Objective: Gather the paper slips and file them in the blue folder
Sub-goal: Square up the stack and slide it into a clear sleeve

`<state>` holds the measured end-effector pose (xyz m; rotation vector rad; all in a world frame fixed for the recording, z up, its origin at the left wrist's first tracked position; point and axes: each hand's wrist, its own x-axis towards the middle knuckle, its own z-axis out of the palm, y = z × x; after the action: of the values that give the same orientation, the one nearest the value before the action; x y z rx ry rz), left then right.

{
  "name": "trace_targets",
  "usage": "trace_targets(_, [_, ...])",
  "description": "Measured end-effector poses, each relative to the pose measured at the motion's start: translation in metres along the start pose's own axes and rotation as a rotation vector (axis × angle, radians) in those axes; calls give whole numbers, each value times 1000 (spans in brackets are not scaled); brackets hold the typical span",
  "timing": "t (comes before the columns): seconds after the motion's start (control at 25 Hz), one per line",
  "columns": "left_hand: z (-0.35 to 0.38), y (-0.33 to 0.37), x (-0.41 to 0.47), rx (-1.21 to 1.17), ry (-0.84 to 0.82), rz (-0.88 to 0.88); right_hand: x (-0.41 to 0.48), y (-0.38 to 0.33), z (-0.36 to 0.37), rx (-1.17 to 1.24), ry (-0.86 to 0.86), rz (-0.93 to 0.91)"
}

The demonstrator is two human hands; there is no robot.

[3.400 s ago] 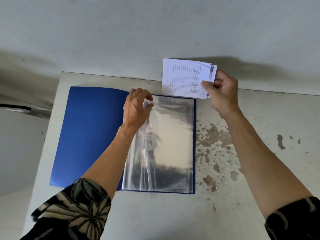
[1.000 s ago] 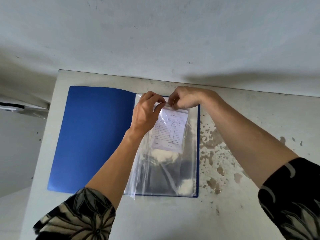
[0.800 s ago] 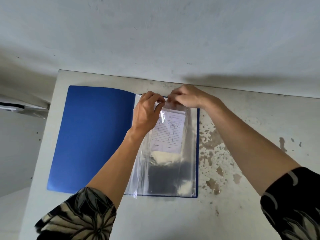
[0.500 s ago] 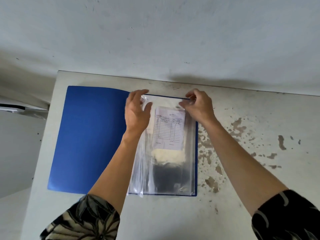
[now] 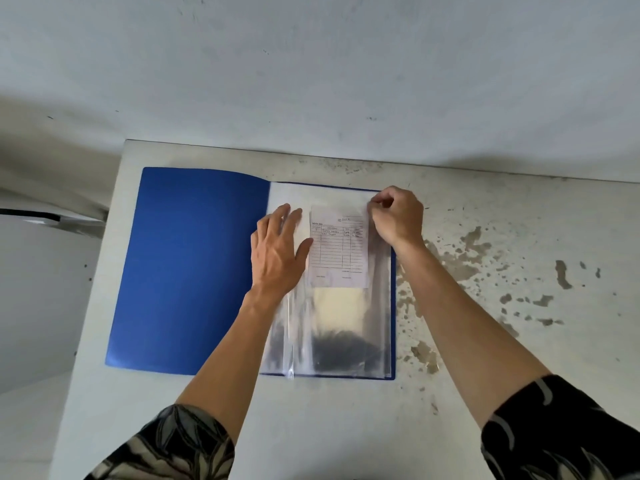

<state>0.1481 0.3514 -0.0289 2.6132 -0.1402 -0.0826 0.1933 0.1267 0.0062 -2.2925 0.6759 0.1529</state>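
Observation:
The blue folder point(image 5: 194, 268) lies open on the table, its cover spread to the left and its clear plastic sleeves point(image 5: 377, 313) on the right. A stack of white paper slips point(image 5: 339, 251), a printed table on the top one, sits inside the front sleeve near its top. My left hand point(image 5: 277, 254) lies flat with fingers spread on the sleeve, just left of the slips. My right hand point(image 5: 398, 216) is curled at the sleeve's top right corner, fingertips pinched on the plastic edge.
The white table point(image 5: 346, 427) has peeling, stained patches point(image 5: 464, 261) right of the folder. A grey wall runs along its far edge. The table's left edge is close to the folder cover, with a drop beyond it.
The slips went from my raised right hand into the sleeve. In the last second my left hand let go of the sleeve's top and flattened on it; my right hand shifted to the top right corner.

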Motion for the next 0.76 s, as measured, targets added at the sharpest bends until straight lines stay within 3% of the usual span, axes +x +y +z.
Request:
trace_targets(0.24, [-9, -9, 1, 43, -84, 44, -3, 1, 5, -54, 65, 112])
trace_targets(0.44, [-10, 4, 0, 258, -176, 86, -4, -7, 3, -83, -70, 387])
trace_targets(0.6, [-6, 12, 6, 393, -255, 73, 3, 1, -6, -39, -89, 350])
trace_targets(0.68, [-5, 10, 6, 331, -249, 78, 3, 6, -12, 81, -105, 283])
trace_targets(0.76, [-16, 4, 4, 76, -175, 14, -5, 10, -17, 243, -98, 248])
